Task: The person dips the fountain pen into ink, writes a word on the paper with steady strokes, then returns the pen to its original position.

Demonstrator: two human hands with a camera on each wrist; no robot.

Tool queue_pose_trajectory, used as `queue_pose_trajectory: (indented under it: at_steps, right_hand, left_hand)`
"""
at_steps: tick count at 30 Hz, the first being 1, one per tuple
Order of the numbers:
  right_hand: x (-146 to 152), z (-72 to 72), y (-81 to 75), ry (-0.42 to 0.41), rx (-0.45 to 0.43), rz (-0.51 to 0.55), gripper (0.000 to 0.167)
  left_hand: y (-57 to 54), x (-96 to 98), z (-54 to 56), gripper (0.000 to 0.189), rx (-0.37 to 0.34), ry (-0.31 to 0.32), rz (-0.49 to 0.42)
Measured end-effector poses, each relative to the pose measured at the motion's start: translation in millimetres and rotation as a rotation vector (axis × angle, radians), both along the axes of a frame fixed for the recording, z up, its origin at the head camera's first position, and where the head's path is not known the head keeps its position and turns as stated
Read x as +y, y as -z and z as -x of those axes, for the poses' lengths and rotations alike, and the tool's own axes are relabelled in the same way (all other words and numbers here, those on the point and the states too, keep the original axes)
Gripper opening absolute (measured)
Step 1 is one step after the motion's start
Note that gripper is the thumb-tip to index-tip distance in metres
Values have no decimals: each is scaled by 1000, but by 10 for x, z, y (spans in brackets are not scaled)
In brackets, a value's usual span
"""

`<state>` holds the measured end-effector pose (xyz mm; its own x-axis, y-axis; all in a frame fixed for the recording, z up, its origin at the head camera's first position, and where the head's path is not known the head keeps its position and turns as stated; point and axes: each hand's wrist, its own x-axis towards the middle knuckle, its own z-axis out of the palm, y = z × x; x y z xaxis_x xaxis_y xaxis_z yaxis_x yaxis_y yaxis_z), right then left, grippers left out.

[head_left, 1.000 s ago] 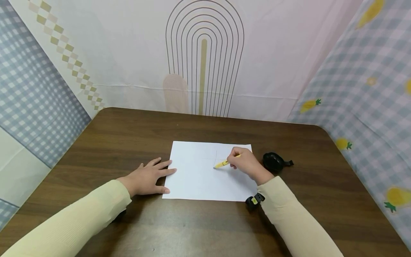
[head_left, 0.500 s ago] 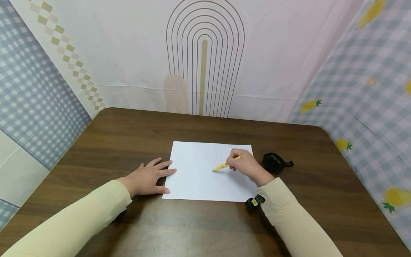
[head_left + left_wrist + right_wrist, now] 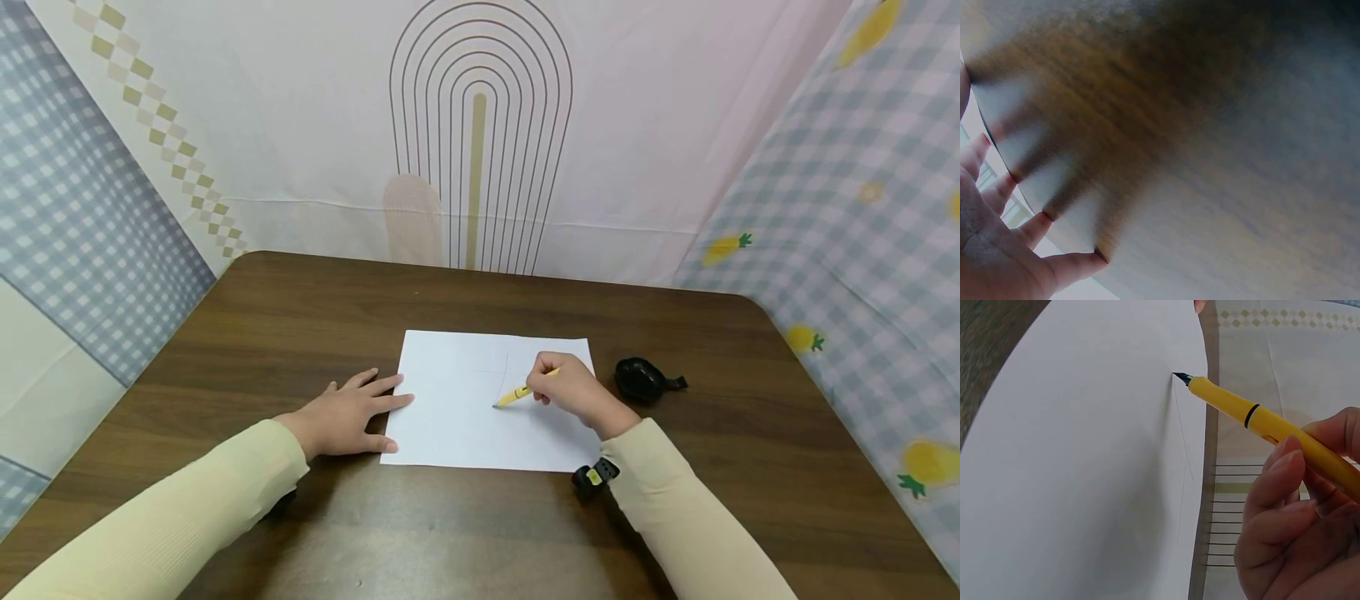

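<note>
A white sheet of paper (image 3: 442, 417) lies on the brown wooden table. My right hand (image 3: 566, 387) pinches a yellow fountain pen (image 3: 514, 395) with a black ring, its dark nib touching the paper. In the right wrist view the pen (image 3: 1229, 402) stands at the end of one thin line, and a second thin line meets it. My left hand (image 3: 341, 417) rests with fingers spread at the paper's left edge, some fingertips on the sheet. The left wrist view shows the same hand (image 3: 997, 250) with its fingertips down on the table and paper.
A black oval object with a short strap (image 3: 641, 380) lies right of the paper, close to my right wrist. The wooden table (image 3: 337, 292) ends at a white patterned cloth (image 3: 315, 125) behind it, with checked cloth (image 3: 825, 208) on the right.
The pen in my right hand has moved down and slightly left over the paper, and the drawn line has grown longer behind the nib. The left hand has stayed in place.
</note>
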<state>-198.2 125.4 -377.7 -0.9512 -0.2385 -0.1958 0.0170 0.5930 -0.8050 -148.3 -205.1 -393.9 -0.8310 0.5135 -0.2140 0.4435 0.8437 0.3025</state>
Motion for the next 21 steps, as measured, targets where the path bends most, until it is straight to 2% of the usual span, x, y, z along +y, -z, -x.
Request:
queue_pose_trajectory:
  at_steps: [21]
  right_hand:
    - [-34, -35, -17, -34, -41, 28, 15]
  left_hand:
    - [-28, 8, -5, 70, -12, -4, 4]
